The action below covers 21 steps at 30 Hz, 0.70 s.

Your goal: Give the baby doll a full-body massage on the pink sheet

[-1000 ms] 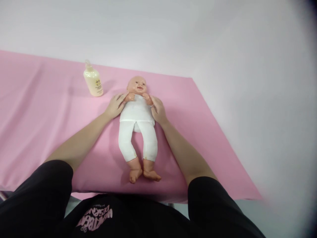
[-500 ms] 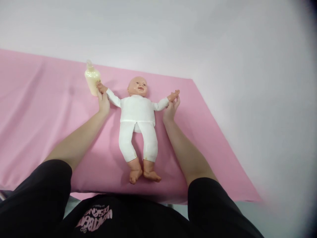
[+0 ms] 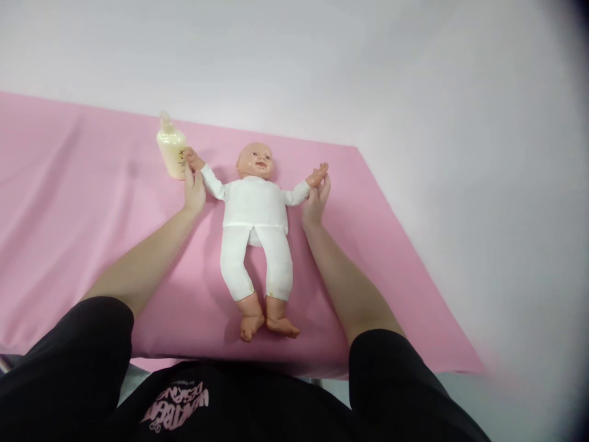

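Note:
A baby doll (image 3: 256, 202) in a white top and trousers lies on its back, its head away from me and its arms spread wide. On the left, my left hand (image 3: 195, 191) is closed round one doll hand, thumb and fingers at the wrist. My right hand (image 3: 316, 199) grips the other doll hand, with fingers behind it. Both doll arms are held slightly raised. Just beyond my left hand stands a pump bottle (image 3: 171, 147) of pale yellow liquid; the doll's hand covers a little of its right side.
A pink cloth (image 3: 83, 227) with a few creases covers the table. Its far edge meets a pale wall or floor, and its right edge slants toward me. My black shirt (image 3: 239, 405) fills the bottom of the view.
Both doll hands have moved slightly inward and up, toward the doll's head, with my hands still holding them. The bottle and the doll's body look unmoved.

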Motion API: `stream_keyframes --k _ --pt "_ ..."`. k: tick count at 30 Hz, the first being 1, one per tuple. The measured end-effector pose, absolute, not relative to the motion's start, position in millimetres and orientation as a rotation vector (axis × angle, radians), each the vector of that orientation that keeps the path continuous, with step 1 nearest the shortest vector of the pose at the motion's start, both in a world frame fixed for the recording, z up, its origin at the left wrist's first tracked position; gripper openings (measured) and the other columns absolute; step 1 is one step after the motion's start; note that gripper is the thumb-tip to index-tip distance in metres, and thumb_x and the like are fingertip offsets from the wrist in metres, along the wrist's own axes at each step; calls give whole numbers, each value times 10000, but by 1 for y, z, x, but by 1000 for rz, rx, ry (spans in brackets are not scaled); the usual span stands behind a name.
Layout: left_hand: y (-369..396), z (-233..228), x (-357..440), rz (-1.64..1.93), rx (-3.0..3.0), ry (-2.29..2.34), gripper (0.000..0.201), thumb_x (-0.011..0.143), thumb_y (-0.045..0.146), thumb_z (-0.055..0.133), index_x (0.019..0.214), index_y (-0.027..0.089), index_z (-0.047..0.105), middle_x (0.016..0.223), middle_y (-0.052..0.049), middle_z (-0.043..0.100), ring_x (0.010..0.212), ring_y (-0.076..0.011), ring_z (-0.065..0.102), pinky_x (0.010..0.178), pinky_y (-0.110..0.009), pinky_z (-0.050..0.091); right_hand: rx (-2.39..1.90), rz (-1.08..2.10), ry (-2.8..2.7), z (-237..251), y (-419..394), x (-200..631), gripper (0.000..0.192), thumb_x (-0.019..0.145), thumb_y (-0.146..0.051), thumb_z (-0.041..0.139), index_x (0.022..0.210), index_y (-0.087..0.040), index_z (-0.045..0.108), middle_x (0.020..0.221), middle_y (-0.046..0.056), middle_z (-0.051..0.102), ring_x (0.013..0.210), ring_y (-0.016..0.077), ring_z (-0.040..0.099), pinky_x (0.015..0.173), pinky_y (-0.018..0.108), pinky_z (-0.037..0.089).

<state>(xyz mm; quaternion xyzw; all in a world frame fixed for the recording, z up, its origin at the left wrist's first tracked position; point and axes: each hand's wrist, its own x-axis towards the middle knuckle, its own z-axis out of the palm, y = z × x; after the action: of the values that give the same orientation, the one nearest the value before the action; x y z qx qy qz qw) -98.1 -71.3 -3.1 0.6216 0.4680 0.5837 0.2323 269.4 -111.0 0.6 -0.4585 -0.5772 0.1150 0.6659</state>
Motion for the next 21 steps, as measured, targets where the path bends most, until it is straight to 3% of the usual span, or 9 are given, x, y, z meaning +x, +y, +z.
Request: stream_keyframes --k 2,7,14,17,21 --pt "-80 4 -92 1676 1744 1328 795 1058 783 282 1675 282 304 1739 -106 359 1630 -251 336 1301 -413 388 -993 210 -1396 5 -116 262 696 1074 -576 312 1697 -275 239 1733 146 345 1584 299 443 1248 599 447" --pt "-100 18 -78 1611 1983 1258 828 1029 825 290 1564 225 489 1475 -191 622 1420 -324 575 1229 -504 435 -974 240 -1567 10 -132 250 691 1070 -638 356 1657 -273 342 1672 137 471 1569 299 460 1309 605 368" --pt "-115 26 -65 1177 2499 1171 679 1097 626 313 1550 183 557 1483 -197 625 1381 -356 571 1229 -558 396 -959 143 -1891 19 -146 238 561 1097 -523 301 1524 -294 586 1508 102 649 1438 297 577 1286 572 413" --pt "-118 28 -60 1068 2575 1121 571 1101 484 359 1539 195 584 1494 -177 620 1387 -344 561 1225 -552 395 -940 130 -1962 22 -148 237 526 1097 -404 310 1517 -288 605 1481 102 665 1408 288 592 1257 566 441" --pt "-117 28 -60 1078 2575 1111 543 1089 432 393 1542 200 582 1485 -169 623 1378 -337 564 1218 -540 399 -933 117 -1984 23 -149 237 522 1087 -332 324 1536 -297 589 1470 95 666 1399 281 593 1244 555 453"
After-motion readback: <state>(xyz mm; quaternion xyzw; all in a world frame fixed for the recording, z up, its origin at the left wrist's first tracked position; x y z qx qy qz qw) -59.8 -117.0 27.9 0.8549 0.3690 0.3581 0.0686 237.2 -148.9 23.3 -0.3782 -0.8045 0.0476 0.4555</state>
